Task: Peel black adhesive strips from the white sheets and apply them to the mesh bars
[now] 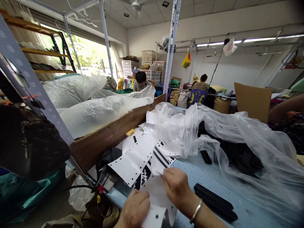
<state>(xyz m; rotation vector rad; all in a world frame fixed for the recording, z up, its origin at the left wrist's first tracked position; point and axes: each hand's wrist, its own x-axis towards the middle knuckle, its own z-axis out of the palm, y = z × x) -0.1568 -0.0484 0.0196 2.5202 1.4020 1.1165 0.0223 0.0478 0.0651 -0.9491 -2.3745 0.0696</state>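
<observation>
Pinching striped white piece (155, 164) in right hand (177, 185); left hand (136, 207) grip clenched on white sheet (154, 190). Both at worktop (186, 172) near side, beside loose punched sheets (133, 160); black mesh strips (215, 202) lie right.

The held white sheet (155, 191) is cut off along the bottom.

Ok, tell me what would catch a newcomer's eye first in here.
Probably the crumpled clear plastic, sprawling over the blue table on the right. At bottom centre, the left-hand grip and right-hand grip are on a curled white sheet, with a silver bangle on the right wrist. To the left, bulging translucent bundles lie behind a wooden board.
</observation>
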